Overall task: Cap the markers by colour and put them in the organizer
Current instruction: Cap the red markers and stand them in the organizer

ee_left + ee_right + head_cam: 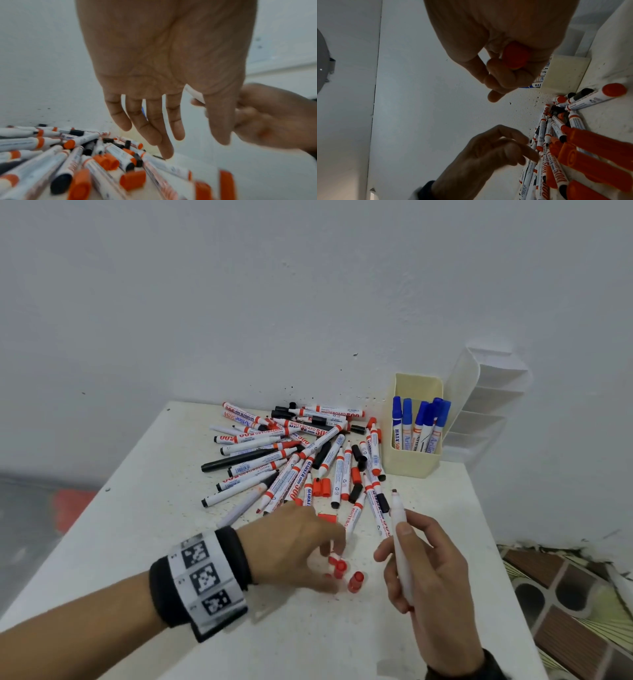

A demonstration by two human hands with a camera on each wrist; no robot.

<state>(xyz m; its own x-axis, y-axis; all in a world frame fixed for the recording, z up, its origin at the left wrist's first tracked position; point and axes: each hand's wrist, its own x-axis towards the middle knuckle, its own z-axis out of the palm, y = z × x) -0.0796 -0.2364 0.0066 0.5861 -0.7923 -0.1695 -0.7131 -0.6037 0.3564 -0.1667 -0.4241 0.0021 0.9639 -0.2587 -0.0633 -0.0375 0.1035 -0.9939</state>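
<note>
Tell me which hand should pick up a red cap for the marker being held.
Left. The left hand is free, right above the loose red caps; the right hand already grips the uncapped marker.

Organizer [412,419] stands right of the marker pile [291,453], holding markers [419,422].

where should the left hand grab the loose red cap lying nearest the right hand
Take the red cap across its round sides, coming from above with the left hand, thumb and forefinger as the grip. It lies on its side on the table, its open end up toward the pile, apart from its neighbouring caps, so there looks to be room for fingertips either side.
</note>
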